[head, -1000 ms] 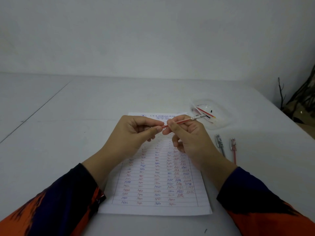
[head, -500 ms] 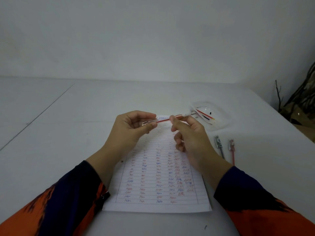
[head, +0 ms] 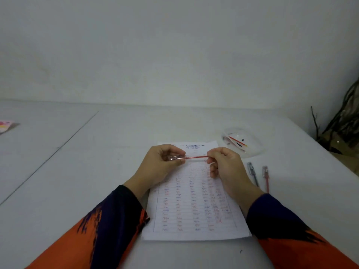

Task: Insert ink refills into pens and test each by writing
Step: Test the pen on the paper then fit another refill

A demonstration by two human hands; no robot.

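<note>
I hold a red pen (head: 194, 157) level above the top of a lined sheet of paper (head: 196, 208) covered in small scribbles. My left hand (head: 161, 166) pinches its clear capped end at the left. My right hand (head: 225, 166) pinches the other end between thumb and fingers. A thin red refill shows inside the barrel between the two hands. The tip is hidden in my right fingers.
A clear plastic dish (head: 242, 141) with several loose refills and small parts stands at the right, past the paper. A grey pen (head: 252, 172) and a red pen (head: 266, 177) lie right of the sheet. Dry branches (head: 342, 123) lean at the table's right edge.
The pen has turned from a slant to level, and my hands have moved apart along it. My right hand now holds its far end instead of the middle.
</note>
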